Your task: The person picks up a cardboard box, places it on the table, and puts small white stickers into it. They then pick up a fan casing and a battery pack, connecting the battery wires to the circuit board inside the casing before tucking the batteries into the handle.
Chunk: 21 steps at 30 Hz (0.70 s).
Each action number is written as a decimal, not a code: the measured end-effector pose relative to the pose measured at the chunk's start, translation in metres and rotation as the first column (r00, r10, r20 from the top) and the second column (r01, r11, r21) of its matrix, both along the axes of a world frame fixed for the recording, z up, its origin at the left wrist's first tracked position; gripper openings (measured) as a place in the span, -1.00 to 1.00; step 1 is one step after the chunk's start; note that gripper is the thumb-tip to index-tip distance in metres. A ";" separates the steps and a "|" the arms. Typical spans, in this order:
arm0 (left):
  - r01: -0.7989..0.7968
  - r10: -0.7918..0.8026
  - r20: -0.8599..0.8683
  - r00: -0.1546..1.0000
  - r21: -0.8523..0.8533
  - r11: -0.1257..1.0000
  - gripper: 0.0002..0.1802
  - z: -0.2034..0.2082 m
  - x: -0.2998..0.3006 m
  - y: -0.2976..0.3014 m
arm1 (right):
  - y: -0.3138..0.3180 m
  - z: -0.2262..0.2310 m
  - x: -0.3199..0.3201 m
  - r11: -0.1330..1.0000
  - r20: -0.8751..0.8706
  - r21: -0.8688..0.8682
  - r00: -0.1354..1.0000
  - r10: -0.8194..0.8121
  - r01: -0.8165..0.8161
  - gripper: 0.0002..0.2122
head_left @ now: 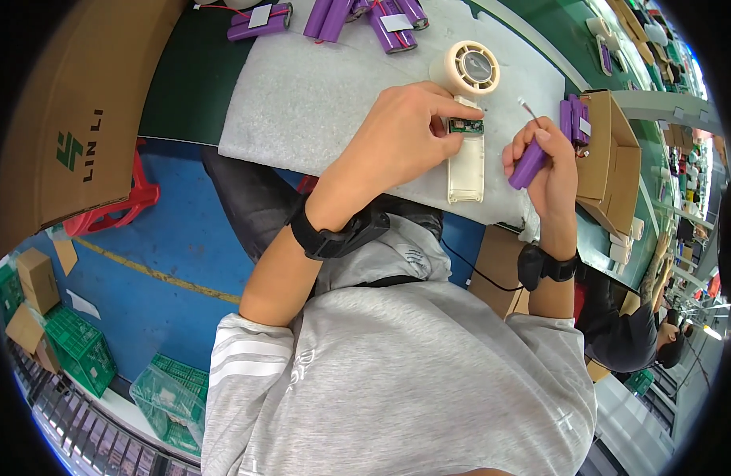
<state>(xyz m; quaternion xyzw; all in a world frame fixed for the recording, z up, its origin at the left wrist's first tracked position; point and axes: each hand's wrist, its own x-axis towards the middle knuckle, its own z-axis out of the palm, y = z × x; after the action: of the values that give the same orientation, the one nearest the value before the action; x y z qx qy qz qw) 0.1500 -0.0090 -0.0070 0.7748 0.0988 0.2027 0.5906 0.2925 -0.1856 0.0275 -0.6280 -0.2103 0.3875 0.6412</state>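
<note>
A cream handheld fan (470, 70) lies on a white foam sheet, its round head away from me and its hollow handle shell (466, 176) toward me. My left hand (409, 131) reaches over the upper handle, thumb and fingers closed at a small green circuit board (465, 126) seated there. To the right, my right hand (550, 163) grips a purple battery pack (527, 165) held above the sheet. A short lead with a white plug (526, 105) sticks up from that hand. Part of the pack is hidden by the fingers.
More purple battery packs (393, 30) lie along the far side of the foam sheet (302, 103). An open cardboard box (611, 151) stands to the right, with packs (573, 120) beside it. A large carton (80, 119) rises at the left. A co-worker (631, 341) sits at the far right.
</note>
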 end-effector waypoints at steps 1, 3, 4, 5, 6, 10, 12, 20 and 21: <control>0.000 0.000 0.000 1.000 -0.001 1.000 -0.68 0.000 0.000 0.000 | 0.001 0.003 -0.003 0.999 -0.086 0.005 0.995 0.052 -0.052 -0.73; 0.019 -0.019 0.004 1.000 0.014 1.000 -0.72 0.002 -0.002 0.001 | 0.007 0.009 -0.017 0.993 0.094 -0.113 0.995 0.043 -0.032 -0.74; 0.029 -0.029 0.006 1.000 0.023 0.999 -0.73 0.002 -0.002 0.001 | 0.010 0.011 -0.025 0.975 0.270 -0.222 0.961 0.053 0.009 -0.76; 0.027 -0.027 0.006 1.000 0.023 0.999 -0.73 0.002 -0.002 0.001 | 0.013 0.012 -0.029 0.945 0.435 -0.318 0.897 0.081 0.069 -0.78; 0.029 -0.029 -0.012 1.000 0.038 0.999 -0.73 0.001 -0.002 0.002 | 0.014 0.011 -0.031 0.946 0.435 -0.318 0.897 0.082 0.067 -0.78; 0.030 -0.028 -0.034 0.999 0.045 0.999 -0.73 -0.001 0.000 0.001 | 0.017 0.008 -0.033 0.958 0.786 -0.271 0.595 0.166 0.091 -0.87; 0.021 -0.021 -0.011 1.000 0.004 1.000 -0.74 -0.003 0.001 0.000 | 0.017 0.008 -0.033 0.982 0.899 -0.185 0.412 0.150 0.047 -0.91; 0.096 -0.092 -0.043 0.995 0.117 0.988 -0.74 0.004 -0.007 0.007 | 0.017 0.010 -0.041 0.959 0.948 -0.280 0.169 0.268 0.047 -0.89; 0.096 -0.091 -0.044 0.995 0.118 0.988 -0.74 0.003 -0.006 0.006 | 0.018 0.009 -0.042 0.954 0.947 -0.295 0.149 0.284 0.058 -0.90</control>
<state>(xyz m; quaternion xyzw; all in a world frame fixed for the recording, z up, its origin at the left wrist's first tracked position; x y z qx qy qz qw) 0.1437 -0.0026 -0.0041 0.8163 0.0613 0.1655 0.5501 0.2509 -0.1680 0.0366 -0.7885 -0.5690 -0.0414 0.2300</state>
